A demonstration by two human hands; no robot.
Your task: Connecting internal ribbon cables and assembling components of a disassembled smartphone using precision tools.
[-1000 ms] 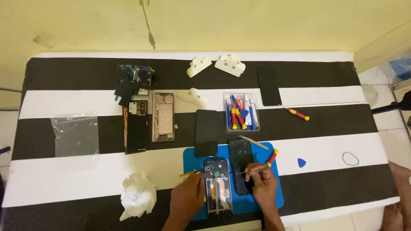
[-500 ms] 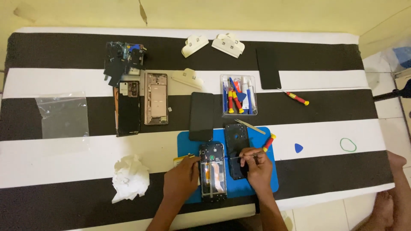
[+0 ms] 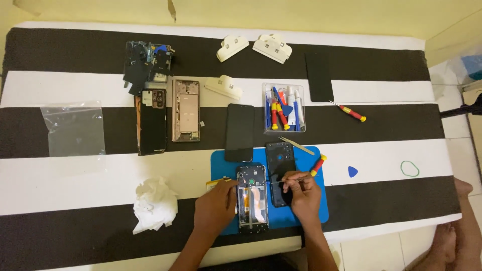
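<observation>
Right grip (image 3: 300,193) pinching tweezers (image 3: 296,176) over opened phone (image 3: 252,198), left hand (image 3: 216,206) alongside

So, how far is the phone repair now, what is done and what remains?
Done: the opened phone lies on the blue mat with its insides bare, and its dark back cover lies beside it. In hand: the left hand steadies the frame while the right hand holds thin tweezers over it. Left: the phone is not yet closed; the black screen panel lies apart.
</observation>
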